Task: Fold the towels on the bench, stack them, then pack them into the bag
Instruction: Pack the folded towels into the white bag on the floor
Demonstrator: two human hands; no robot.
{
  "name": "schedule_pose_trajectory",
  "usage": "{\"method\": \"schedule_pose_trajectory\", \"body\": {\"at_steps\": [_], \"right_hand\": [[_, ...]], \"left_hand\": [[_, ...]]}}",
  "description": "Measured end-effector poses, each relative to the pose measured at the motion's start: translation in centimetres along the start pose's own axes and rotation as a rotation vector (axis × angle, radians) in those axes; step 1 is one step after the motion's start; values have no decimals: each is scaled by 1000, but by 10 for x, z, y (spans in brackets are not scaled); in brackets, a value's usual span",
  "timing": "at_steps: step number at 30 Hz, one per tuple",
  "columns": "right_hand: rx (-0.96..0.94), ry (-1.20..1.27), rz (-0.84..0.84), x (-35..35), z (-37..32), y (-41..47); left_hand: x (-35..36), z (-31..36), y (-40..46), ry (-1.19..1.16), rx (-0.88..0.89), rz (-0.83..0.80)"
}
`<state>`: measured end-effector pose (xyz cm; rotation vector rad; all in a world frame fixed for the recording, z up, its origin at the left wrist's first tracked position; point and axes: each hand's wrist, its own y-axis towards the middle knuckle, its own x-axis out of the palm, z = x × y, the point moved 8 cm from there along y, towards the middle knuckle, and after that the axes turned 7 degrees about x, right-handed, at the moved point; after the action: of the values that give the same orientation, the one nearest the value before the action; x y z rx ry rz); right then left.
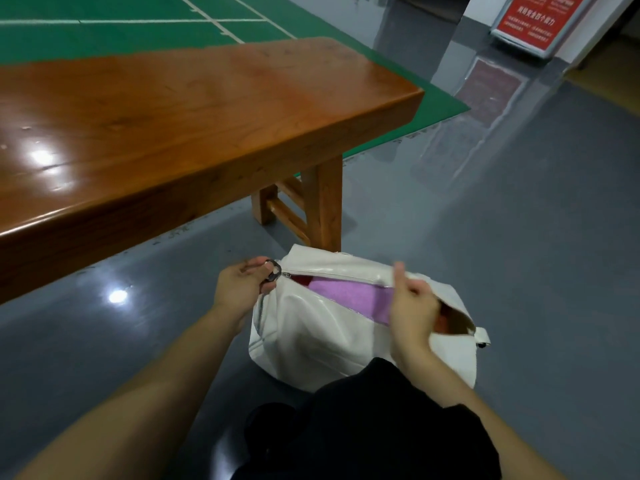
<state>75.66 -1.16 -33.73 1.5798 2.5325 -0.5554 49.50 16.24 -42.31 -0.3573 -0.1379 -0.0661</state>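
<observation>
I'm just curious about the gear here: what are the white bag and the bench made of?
The white bag looks like glossy faux leather or vinyl: smooth, creased, shiny highlights. The bench appears to be solid wood under a glossy varnish: visible grain, lamp reflections.

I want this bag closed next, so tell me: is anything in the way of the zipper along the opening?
Possibly. The right hand pinches the bag rim at mid-opening, and the purple towel shows in the gap, close under the zipper line. The left hand holds the black zipper pull at the left end.
</observation>
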Motion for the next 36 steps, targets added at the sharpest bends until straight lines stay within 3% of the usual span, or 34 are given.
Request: {"method": "schedule_pose_trajectory", "body": {"at_steps": [1, 3, 5, 7, 15, 19, 29, 32, 36], "right_hand": [[-123, -96, -191, 26, -15, -19], [-161, -273, -543, 77, -21, -44], [-5, -403, -758, 110, -11, -58], [204, -378, -869, 129, 7, -67], [162, -353, -708, 157, 41, -48], [235, -102, -579, 159, 44, -43], [206, -65, -435, 161, 57, -39], [210, -132, -480, 172, 65, -40], [302, -177, -681, 181, 73, -42]], "left_hand": [[-1, -1, 0, -12, -12, 8], [-2, -2, 0, -51, -38, 12], [-2, -2, -1, -97, -60, 10], [-2, -5, -3, -139, -89, 8], [0, -12, -3, -240, -171, -32], [2, -13, -3, -243, -178, -54], [1, -15, -5, -242, -173, -49], [1, -15, -7, -236, -178, -51], [-1, -18, -8, -243, -186, -63]]}}
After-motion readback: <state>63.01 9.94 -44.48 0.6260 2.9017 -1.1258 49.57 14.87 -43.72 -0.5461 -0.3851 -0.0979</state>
